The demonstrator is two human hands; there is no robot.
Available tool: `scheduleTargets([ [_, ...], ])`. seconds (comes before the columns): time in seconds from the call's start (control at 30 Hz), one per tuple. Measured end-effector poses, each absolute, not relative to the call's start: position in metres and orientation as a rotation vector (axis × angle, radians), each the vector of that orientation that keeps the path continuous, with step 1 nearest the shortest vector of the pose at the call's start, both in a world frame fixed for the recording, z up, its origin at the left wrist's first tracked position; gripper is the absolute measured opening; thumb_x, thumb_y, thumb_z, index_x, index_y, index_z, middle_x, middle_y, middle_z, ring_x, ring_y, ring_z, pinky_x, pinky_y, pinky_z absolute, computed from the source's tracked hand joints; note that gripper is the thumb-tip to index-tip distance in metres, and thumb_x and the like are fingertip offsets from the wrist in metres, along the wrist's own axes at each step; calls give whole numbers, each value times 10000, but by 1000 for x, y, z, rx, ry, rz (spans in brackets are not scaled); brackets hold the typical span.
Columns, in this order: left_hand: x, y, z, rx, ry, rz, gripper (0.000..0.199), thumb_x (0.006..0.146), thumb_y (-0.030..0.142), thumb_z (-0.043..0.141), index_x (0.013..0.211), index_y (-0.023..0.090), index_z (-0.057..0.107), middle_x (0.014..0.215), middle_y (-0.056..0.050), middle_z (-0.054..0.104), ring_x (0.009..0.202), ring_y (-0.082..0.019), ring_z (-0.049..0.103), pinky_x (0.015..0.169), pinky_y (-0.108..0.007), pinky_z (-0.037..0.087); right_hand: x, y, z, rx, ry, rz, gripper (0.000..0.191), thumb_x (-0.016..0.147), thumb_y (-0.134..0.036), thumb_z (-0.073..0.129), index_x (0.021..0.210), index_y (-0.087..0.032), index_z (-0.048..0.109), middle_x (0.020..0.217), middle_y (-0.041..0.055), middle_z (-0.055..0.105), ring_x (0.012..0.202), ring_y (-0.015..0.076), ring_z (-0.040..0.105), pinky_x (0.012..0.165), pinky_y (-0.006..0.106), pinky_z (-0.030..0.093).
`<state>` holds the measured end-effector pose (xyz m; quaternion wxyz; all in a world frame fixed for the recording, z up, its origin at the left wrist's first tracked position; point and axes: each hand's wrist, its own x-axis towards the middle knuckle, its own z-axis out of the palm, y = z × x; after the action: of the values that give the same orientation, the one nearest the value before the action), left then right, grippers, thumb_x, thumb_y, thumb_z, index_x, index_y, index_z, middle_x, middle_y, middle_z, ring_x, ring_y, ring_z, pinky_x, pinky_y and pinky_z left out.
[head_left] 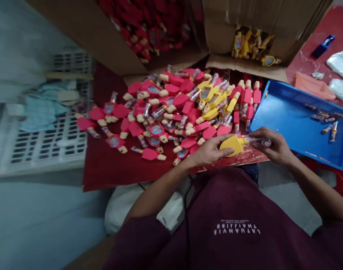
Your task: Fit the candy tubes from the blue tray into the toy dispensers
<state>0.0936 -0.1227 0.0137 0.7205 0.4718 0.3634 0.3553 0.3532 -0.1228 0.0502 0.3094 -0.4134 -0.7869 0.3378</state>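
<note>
My left hand [206, 153] is closed around a yellow plastic toy [233, 145], its thumb lying along the near side. A clear tube [247, 140] with a printed band sticks out of the toy toward the right. My right hand [274, 145] is closed on a clear tube [266, 142] whose round end faces me. Whether this is a separate tube from the one at the toy, I cannot tell. Just beyond both hands lies a heap of red toys [137, 127] with beige head-shaped ends and clear tubes. Several yellow toys [212, 93] rest on the heap.
A blue tray [289, 120] at the right holds several small tubes [333, 131]. Behind the heap stand open cardboard boxes, one with red toys [160, 30], another with yellow toys [246, 43]. A white plastic crate [47, 146] with a cloth is at the left.
</note>
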Motion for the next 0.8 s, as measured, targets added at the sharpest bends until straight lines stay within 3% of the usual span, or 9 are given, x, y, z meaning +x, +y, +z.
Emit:
scheduleTargets([
  [0.2, 87, -140, 9, 1092, 817, 729, 503, 641, 192, 848, 1135, 225, 763, 890, -56, 740, 739, -181, 676, 640, -229, 529, 349, -141, 44, -1070, -2096, 952, 249, 916, -285, 678, 1162, -260, 704, 1075, 62, 727, 986, 212, 681, 838, 372, 534],
  [0.4, 88, -155, -8, 1334, 880, 653, 554, 696, 298, 835, 1228, 192, 723, 852, -50, 740, 683, -172, 667, 631, -236, 518, 357, -160, 40, -1142, -2101, 1017, 242, 915, -318, 668, 1137, -233, 714, 1014, 72, 731, 876, 206, 678, 755, 357, 529],
  [0.53, 96, -162, -11, 1927, 916, 533, 569, 891, 369, 660, 1417, 174, 564, 1136, -106, 732, 918, -208, 702, 840, -329, 559, 360, -166, 34, -1383, -1906, 1253, 282, 887, -397, 692, 1062, -181, 741, 953, 74, 738, 813, 200, 671, 712, 329, 516],
  [0.63, 101, -159, -15, 2250, 900, 391, 561, 948, 326, 573, 1489, 218, 473, 1269, -112, 684, 1046, -220, 687, 903, -363, 556, 362, -167, 27, -1598, -1704, 1573, 326, 877, -444, 683, 971, -139, 747, 812, 66, 718, 672, 175, 630, 618, 309, 493],
  [0.7, 102, -153, -19, 2237, 898, 350, 553, 943, 342, 577, 1477, 226, 488, 1275, -105, 683, 1060, -226, 684, 914, -370, 555, 364, -168, 24, -1598, -1707, 1577, 323, 880, -432, 674, 1031, -153, 733, 905, 81, 727, 746, 193, 651, 670, 328, 515],
  [0.8, 102, -140, -23, 2011, 892, 361, 550, 930, 411, 599, 1425, 180, 542, 1195, -99, 715, 986, -216, 699, 865, -337, 564, 368, -167, 25, -1501, -1843, 1212, 345, 862, -391, 701, 1150, -203, 679, 1121, 96, 694, 960, 233, 656, 818, 369, 523],
])
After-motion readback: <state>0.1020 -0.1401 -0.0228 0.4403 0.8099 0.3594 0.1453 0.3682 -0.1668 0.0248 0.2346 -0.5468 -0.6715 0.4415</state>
